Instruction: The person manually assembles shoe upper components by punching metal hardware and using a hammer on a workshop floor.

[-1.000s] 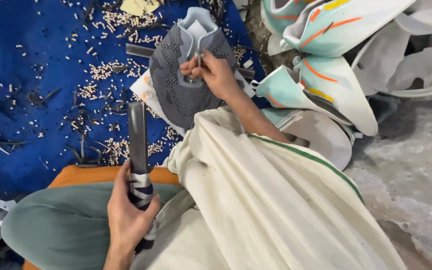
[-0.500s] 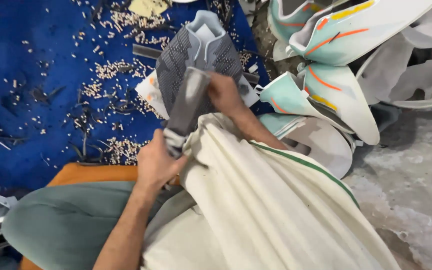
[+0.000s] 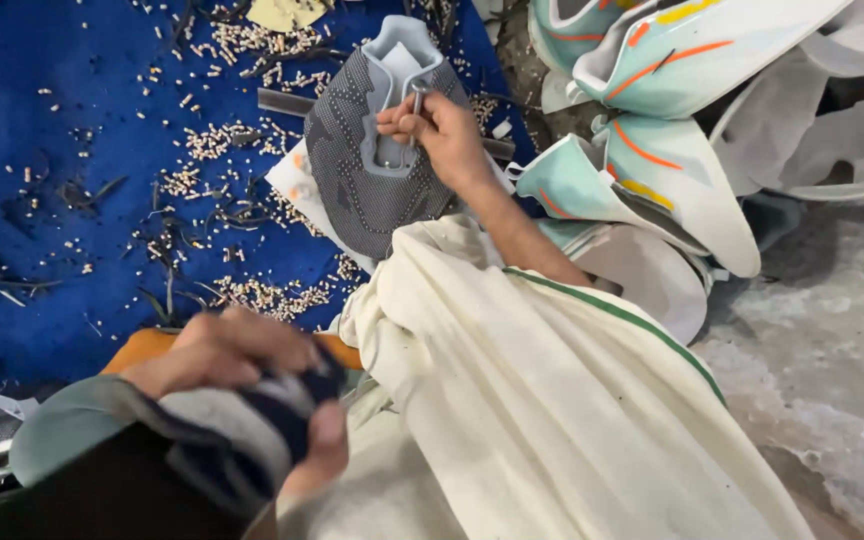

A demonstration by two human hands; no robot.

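Your right hand point(image 3: 442, 130) pinches a small metal punch point(image 3: 416, 100) against a grey shoe upper point(image 3: 372, 170).
Your left hand point(image 3: 242, 365), blurred, grips a taped tool handle point(image 3: 287, 425) tightly; striking next calls for a steady punch.

A blue mat point(image 3: 42, 180) covers the floor on the left, strewn with small pale pellets point(image 3: 252, 295) and dark scraps point(image 3: 82, 192) — on the right lies bare grey concrete floor point(image 3: 832, 350), dusty, under even, soft light.

Head cam, steep downward, close over lap, hands.
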